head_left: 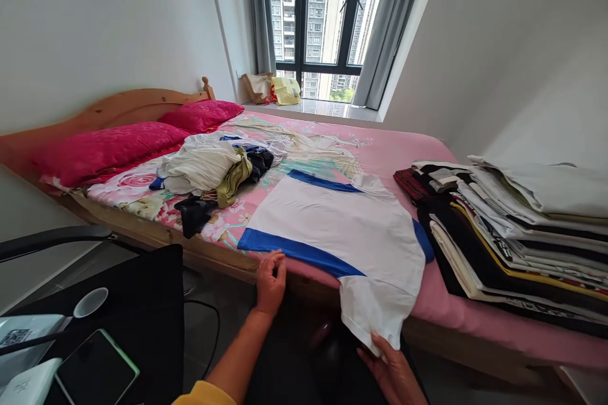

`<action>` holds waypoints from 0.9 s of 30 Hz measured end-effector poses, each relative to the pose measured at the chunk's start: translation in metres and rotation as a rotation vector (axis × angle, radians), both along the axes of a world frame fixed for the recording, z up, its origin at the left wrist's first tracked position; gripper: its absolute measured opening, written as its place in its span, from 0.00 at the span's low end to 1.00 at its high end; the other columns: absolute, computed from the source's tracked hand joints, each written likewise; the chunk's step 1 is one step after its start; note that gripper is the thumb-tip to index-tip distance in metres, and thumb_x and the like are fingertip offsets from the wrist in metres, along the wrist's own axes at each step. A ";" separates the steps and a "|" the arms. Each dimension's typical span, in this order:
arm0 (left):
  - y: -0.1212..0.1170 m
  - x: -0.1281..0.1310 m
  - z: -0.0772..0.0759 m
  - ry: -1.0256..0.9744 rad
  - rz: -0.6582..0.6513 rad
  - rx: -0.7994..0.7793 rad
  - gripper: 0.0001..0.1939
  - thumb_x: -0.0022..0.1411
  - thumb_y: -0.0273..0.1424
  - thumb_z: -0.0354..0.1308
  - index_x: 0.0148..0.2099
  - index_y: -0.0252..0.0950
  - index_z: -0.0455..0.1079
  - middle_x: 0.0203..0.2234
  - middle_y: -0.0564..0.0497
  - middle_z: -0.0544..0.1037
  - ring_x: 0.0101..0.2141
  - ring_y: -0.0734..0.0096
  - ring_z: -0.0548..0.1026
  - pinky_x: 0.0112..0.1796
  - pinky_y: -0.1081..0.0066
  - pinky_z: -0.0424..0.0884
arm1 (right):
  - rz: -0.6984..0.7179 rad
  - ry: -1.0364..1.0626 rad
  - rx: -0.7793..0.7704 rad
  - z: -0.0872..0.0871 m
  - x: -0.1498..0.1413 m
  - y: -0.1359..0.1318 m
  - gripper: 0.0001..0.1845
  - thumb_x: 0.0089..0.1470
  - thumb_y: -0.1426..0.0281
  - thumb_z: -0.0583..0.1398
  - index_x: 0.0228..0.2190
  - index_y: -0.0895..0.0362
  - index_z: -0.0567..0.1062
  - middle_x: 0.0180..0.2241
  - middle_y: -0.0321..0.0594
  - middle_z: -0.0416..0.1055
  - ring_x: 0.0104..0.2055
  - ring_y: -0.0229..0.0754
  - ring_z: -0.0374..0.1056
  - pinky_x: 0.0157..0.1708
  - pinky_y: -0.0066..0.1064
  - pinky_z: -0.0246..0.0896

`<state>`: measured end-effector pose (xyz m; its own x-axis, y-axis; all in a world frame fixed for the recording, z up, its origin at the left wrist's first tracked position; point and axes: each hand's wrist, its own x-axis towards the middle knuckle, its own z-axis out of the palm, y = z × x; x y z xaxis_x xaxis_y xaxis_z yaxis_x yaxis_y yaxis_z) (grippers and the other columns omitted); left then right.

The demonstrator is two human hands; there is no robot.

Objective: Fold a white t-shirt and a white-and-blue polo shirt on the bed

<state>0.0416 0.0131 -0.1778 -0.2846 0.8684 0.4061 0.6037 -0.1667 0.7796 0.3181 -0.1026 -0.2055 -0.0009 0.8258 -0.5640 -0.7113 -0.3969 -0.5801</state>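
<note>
A white T-shirt (332, 221) with blue side panels lies spread flat on the bed, its near sleeve hanging over the bed's front edge. My left hand (270, 281) is at the shirt's near blue edge, fingers curled and closed at the tips on the fabric border. At the lower right, my right hand (392, 370) grips the end of the hanging white sleeve between thumb and fingers. Part of that hand is hidden by the sleeve cloth.
A tall stack of folded clothes (517, 240) stands on the right of the bed (399, 139). To the left lies a heap of crumpled clothes (204, 164), near red pillows (114, 149). A black chair (147, 291) at lower left bears a phone (97, 368).
</note>
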 end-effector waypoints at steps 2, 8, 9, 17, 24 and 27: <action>0.020 -0.033 0.010 0.234 0.015 -0.036 0.19 0.63 0.37 0.46 0.53 0.39 0.66 0.56 0.45 0.67 0.60 0.58 0.56 0.59 0.51 0.48 | -0.003 0.004 -0.014 -0.002 0.000 0.001 0.22 0.43 0.67 0.67 0.42 0.52 0.72 0.44 0.34 0.71 0.46 0.43 0.66 0.42 0.40 0.69; 0.034 -0.096 0.008 0.566 0.108 -0.408 0.26 0.60 0.38 0.50 0.60 0.44 0.60 0.62 0.48 0.57 0.63 0.51 0.47 0.57 0.38 0.35 | -0.048 -0.030 -0.099 -0.014 0.004 0.004 0.23 0.34 0.67 0.71 0.37 0.51 0.74 0.44 0.33 0.72 0.50 0.48 0.64 0.43 0.44 0.69; 0.031 -0.102 0.005 0.573 0.112 -0.427 0.26 0.59 0.36 0.50 0.60 0.45 0.59 0.62 0.50 0.57 0.63 0.52 0.47 0.57 0.38 0.38 | -0.046 -0.039 -0.108 -0.016 0.004 0.004 0.23 0.33 0.66 0.71 0.36 0.51 0.75 0.44 0.34 0.72 0.51 0.50 0.63 0.43 0.45 0.69; 0.034 -0.130 -0.005 0.647 0.153 -0.256 0.23 0.55 0.26 0.49 0.51 0.47 0.69 0.55 0.52 0.68 0.56 0.63 0.63 0.53 0.60 0.57 | -0.043 -0.096 0.006 0.003 -0.003 0.005 0.25 0.39 0.63 0.68 0.42 0.48 0.73 0.48 0.35 0.70 0.56 0.52 0.58 0.45 0.45 0.67; 0.051 -0.148 -0.007 0.699 0.108 -0.190 0.17 0.57 0.33 0.50 0.48 0.47 0.71 0.51 0.52 0.71 0.51 0.61 0.66 0.51 0.59 0.58 | -0.041 -0.155 0.110 0.016 0.000 0.009 0.28 0.44 0.62 0.66 0.49 0.52 0.70 0.49 0.41 0.69 0.54 0.51 0.61 0.45 0.41 0.66; 0.053 -0.150 -0.007 0.703 0.102 -0.207 0.16 0.57 0.36 0.51 0.48 0.47 0.71 0.50 0.52 0.72 0.50 0.61 0.67 0.50 0.60 0.59 | -0.086 -0.209 0.083 0.019 0.001 0.011 0.27 0.39 0.62 0.68 0.44 0.55 0.74 0.45 0.41 0.72 0.52 0.52 0.64 0.44 0.40 0.66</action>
